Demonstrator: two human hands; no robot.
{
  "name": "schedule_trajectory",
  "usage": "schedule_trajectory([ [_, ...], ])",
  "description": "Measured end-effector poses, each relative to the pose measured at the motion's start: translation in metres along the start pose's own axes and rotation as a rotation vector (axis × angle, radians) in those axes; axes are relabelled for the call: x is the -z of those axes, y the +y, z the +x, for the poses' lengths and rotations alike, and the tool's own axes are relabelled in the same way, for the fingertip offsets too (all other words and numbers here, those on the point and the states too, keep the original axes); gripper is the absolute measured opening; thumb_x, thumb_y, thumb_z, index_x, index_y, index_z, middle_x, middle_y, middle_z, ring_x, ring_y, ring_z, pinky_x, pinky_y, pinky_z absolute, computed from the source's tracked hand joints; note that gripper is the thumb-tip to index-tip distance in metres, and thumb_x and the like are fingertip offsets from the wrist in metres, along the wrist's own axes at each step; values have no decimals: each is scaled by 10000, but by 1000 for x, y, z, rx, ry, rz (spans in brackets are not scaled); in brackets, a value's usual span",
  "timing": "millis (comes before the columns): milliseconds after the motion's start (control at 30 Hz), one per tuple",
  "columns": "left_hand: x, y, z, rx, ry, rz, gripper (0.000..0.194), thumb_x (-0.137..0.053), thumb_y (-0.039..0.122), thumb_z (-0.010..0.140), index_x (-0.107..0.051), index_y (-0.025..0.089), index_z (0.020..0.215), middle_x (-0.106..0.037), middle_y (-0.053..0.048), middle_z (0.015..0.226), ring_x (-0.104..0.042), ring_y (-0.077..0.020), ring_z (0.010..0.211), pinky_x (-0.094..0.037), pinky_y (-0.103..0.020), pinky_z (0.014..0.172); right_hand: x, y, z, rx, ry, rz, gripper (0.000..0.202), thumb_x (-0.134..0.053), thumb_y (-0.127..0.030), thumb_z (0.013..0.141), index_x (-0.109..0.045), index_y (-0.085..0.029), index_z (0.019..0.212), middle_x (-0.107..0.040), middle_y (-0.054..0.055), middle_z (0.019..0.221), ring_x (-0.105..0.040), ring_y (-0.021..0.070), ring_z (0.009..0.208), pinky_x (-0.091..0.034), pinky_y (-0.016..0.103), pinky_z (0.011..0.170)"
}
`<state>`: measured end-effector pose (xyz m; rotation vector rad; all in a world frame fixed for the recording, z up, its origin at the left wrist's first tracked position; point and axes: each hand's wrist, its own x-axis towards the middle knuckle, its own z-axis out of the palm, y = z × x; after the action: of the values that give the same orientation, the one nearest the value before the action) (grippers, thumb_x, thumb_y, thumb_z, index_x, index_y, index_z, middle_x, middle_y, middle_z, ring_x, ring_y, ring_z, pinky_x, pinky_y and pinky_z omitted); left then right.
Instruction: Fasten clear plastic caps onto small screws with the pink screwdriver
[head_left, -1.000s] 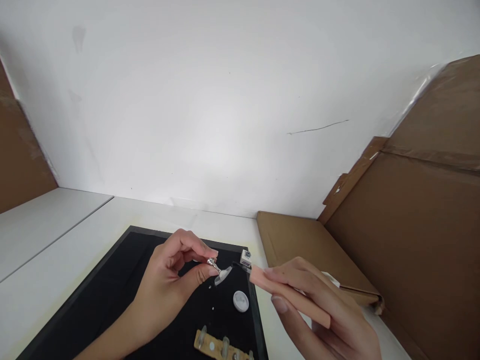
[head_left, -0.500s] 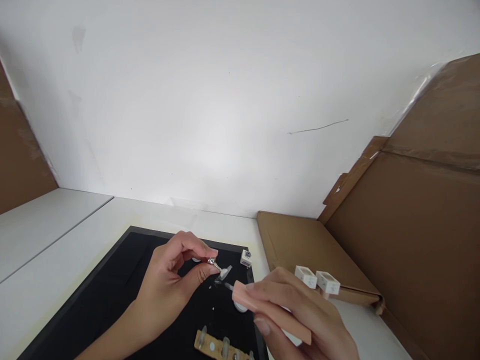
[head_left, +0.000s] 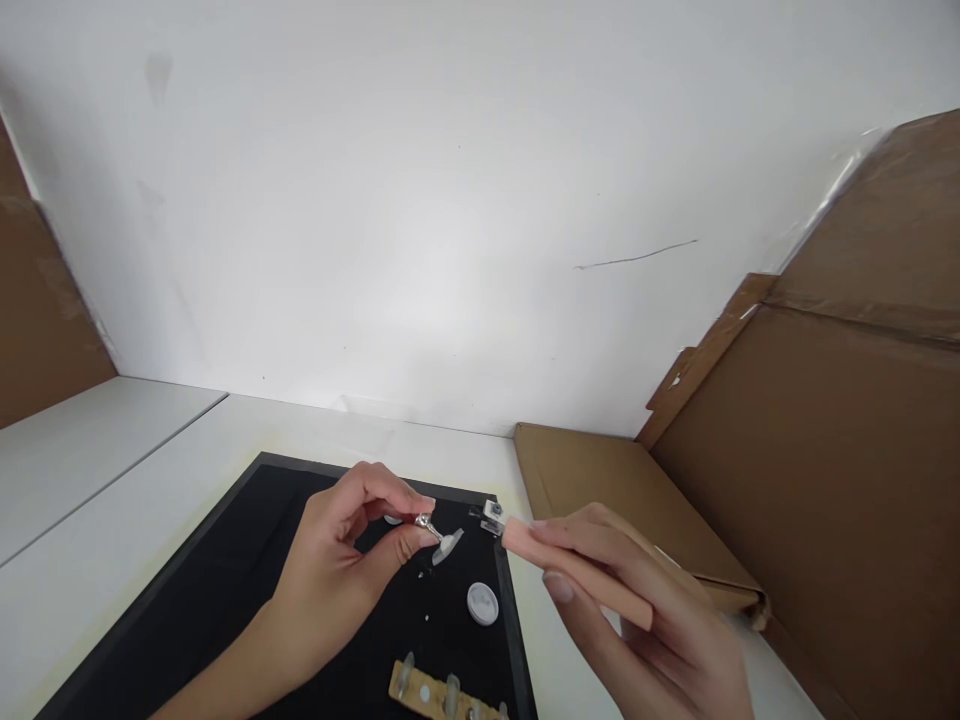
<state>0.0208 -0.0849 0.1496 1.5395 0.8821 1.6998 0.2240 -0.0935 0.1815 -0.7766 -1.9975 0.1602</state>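
My left hand [head_left: 356,555] pinches a small silver metal stand [head_left: 426,522] between thumb and fingertips. At the stand's end, white putty carries a clear false nail tip [head_left: 448,546], tilted over the black mat. Held by its long peach handle, a nail polish brush [head_left: 577,572] is in my right hand [head_left: 637,600], pointing left. Its bristle end lies in front of a small white cube [head_left: 493,509] at the mat's far right corner; whether they touch, I cannot tell. A gap separates the brush from the nail tip.
On the black mat [head_left: 225,570] lie a round white lid [head_left: 482,604] and a tan strip [head_left: 420,691] bearing several clear nail tips. Flat cardboard [head_left: 585,470] lies at the right, beside a tall cardboard side panel [head_left: 840,450]. A white wall [head_left: 420,200] stands behind.
My right hand has moved right and slightly away with the brush, off the nail tip towards the white cube. The round lid now shows fully; two white blocks are now hidden. My left hand has stayed put.
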Motion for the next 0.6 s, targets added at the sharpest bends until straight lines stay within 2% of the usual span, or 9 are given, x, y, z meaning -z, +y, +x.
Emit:
schedule_trajectory([
  [100, 1, -1, 2, 101, -18, -40, 194, -692, 34, 707, -601, 203, 736, -708, 36, 743, -673, -89, 687, -556, -146, 653, 1, -2, -1, -8, 44, 13, 216, -558, -113, 864, -617, -251, 1019, -657, 6, 786, -589, 131, 648, -460, 227, 537],
  [233, 2, -2, 4, 192, -70, -90, 148, -676, 64, 744, -613, 198, 752, -731, 20, 796, -683, -97, 723, -556, -163, 682, 3, -6, -2, -16, 39, 31, 239, -564, -103, 849, -631, -248, 1027, -646, 6, 744, -594, 135, 619, -470, 225, 515],
  [467, 1, 2, 9, 179, -133, -63, 108, -647, 101, 768, -688, 197, 741, -744, -11, 747, -687, -128, 684, -560, -195, 630, 2, -8, -2, 5, 68, 15, 236, -563, -108, 853, -615, -254, 1031, -670, 23, 778, -601, 157, 640, -476, 246, 517],
  [600, 0, 4, 10, 183, -149, -67, 109, -646, 102, 763, -690, 195, 727, -735, -4, 725, -658, -112, 621, -553, -191, 605, 0, -8, -2, 2, 64, -12, 199, -560, -137, 867, -601, -255, 1021, -661, 16, 765, -597, 159, 653, -473, 249, 529],
])
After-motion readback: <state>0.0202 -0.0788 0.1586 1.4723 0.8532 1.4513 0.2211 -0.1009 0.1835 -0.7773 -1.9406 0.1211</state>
